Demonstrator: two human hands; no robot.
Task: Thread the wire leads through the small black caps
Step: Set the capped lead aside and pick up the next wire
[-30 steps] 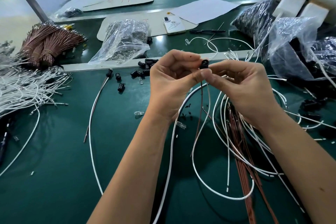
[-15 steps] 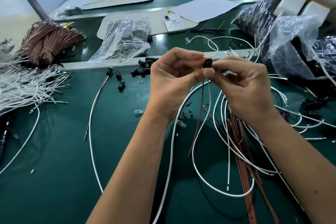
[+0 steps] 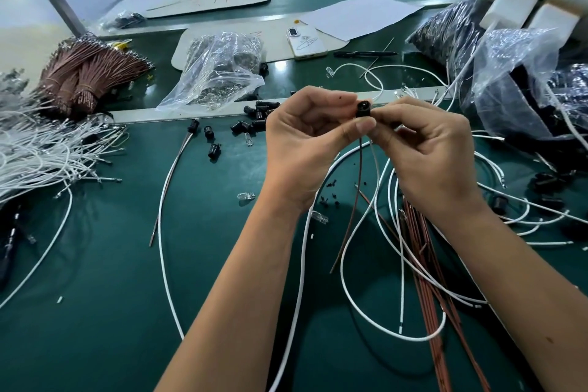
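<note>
A small black cap (image 3: 362, 108) is held up above the green table (image 3: 105, 280), its open end facing me. My left hand (image 3: 305, 149) pinches it between thumb and forefinger, and my right hand (image 3: 426, 149) pinches it from the other side. A brown wire (image 3: 351, 213) and a white wire (image 3: 359, 216) hang down from under the cap to the table. Several loose black caps (image 3: 254, 122) lie just beyond my left hand. A finished cap with its white and brown leads (image 3: 192, 126) lies to the left.
White wires (image 3: 41, 153) are heaped at the left, with brown wire bundles (image 3: 82, 73) behind them. A clear bag (image 3: 219, 70), a phone (image 3: 305, 43), paper (image 3: 359, 14) and a pen (image 3: 362, 54) lie beyond. Bags of black parts (image 3: 515, 83) stand at the right. Brown and white wires (image 3: 426, 258) sprawl under my right forearm.
Both hands with the cap have shifted slightly right and up. The cap has turned so that its open end faces me more.
</note>
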